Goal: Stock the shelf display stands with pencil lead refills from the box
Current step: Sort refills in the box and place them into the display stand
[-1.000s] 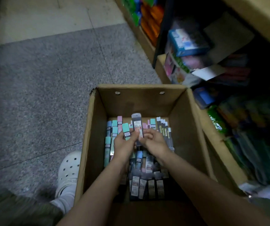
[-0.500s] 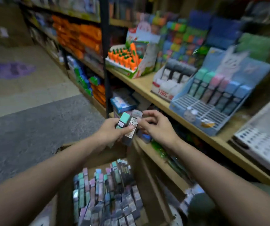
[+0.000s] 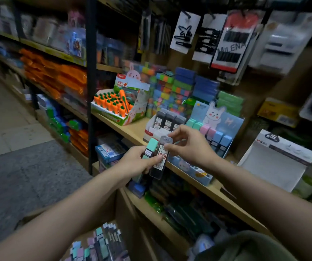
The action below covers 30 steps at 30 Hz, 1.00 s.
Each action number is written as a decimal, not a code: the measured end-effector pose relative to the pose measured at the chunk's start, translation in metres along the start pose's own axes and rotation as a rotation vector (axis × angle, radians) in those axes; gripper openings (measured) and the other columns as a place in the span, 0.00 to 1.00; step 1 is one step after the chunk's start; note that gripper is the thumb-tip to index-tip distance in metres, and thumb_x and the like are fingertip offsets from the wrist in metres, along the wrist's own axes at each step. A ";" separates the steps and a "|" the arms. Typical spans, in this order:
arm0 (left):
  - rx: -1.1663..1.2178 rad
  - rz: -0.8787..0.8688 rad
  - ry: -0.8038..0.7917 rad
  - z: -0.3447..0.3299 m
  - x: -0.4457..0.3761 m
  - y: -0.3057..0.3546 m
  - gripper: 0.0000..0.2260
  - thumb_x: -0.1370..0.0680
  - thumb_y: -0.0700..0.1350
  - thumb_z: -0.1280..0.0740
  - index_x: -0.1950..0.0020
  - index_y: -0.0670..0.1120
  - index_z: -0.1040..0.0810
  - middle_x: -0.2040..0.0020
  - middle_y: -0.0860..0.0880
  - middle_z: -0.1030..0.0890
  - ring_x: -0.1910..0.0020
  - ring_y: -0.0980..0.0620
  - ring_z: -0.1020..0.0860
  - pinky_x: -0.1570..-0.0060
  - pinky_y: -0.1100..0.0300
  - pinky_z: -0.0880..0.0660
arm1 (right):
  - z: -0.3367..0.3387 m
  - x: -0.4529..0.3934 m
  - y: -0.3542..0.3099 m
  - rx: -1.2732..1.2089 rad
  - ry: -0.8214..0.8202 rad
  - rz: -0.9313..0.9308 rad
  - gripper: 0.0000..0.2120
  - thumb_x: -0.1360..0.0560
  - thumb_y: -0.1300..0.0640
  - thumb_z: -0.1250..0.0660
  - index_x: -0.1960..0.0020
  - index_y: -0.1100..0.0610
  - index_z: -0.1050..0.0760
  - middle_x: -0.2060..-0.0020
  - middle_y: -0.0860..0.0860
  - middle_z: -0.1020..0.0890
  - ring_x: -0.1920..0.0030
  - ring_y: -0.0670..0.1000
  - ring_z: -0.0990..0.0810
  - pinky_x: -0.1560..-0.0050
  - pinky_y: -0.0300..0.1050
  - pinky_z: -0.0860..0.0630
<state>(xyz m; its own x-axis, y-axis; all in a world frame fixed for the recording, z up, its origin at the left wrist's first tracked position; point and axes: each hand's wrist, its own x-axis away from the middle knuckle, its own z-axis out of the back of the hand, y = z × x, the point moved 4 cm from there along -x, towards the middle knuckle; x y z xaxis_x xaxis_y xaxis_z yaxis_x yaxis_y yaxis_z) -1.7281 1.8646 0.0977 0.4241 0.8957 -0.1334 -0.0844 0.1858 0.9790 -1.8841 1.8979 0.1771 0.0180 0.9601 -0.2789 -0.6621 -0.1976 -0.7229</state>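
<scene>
The left hand (image 3: 139, 162) grips a mint-capped lead case (image 3: 150, 150) and a clear-capped dark 0.7 refill case (image 3: 160, 157), lower ends hidden, while the right hand (image 3: 187, 146) pinches the dark case's top, both now nearer the white shelf stand (image 3: 152, 133) than before, the cardboard box (image 3: 102, 243) cut off below.

Two hands (image 3: 140, 162) were up, with two refills (image 3: 159, 159) between them: one mint-capped, one clear. The white stand (image 3: 151, 131) showed three dark refills. The blue stand (image 3: 224, 125) showed six: two mint, two pink, two blue. One box (image 3: 102, 243) sat below.
</scene>
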 end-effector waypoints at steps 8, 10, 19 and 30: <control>0.144 0.108 0.112 0.043 -0.024 0.002 0.10 0.18 0.41 0.42 0.37 0.51 0.33 0.61 0.45 0.25 0.65 0.50 0.26 0.63 0.56 0.28 | 0.037 -0.075 -0.030 0.292 0.255 0.114 0.09 0.28 0.56 0.25 0.55 0.53 0.25 0.60 0.48 0.19 0.59 0.46 0.19 0.62 0.38 0.23; 0.114 0.087 0.146 0.049 -0.027 0.002 0.11 0.17 0.39 0.43 0.36 0.49 0.32 0.60 0.46 0.25 0.64 0.52 0.25 0.64 0.61 0.25 | 0.034 -0.093 -0.029 0.320 0.315 0.149 0.09 0.28 0.56 0.25 0.55 0.53 0.25 0.60 0.45 0.21 0.59 0.44 0.21 0.64 0.33 0.28; 0.212 0.059 0.252 0.071 -0.036 -0.015 0.07 0.20 0.36 0.36 0.44 0.43 0.22 0.51 0.44 0.20 0.55 0.52 0.21 0.61 0.66 0.22 | -0.005 -0.153 0.003 0.355 0.305 0.075 0.10 0.27 0.57 0.26 0.56 0.52 0.27 0.62 0.46 0.24 0.59 0.48 0.22 0.65 0.35 0.30; 0.197 0.078 0.233 0.055 -0.047 -0.024 0.08 0.23 0.39 0.31 0.53 0.53 0.20 0.54 0.51 0.17 0.53 0.56 0.20 0.53 0.62 0.23 | -0.027 -0.163 0.014 0.846 0.236 0.127 0.10 0.27 0.48 0.28 0.52 0.52 0.23 0.54 0.51 0.17 0.51 0.55 0.20 0.49 0.55 0.24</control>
<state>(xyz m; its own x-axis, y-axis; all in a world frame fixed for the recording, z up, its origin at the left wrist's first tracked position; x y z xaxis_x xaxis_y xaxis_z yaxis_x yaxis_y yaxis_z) -1.6961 1.7953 0.0888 0.2031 0.9769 -0.0665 0.0776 0.0517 0.9956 -1.8765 1.7334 0.1956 -0.0016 0.8567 -0.5159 -1.0000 0.0016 0.0058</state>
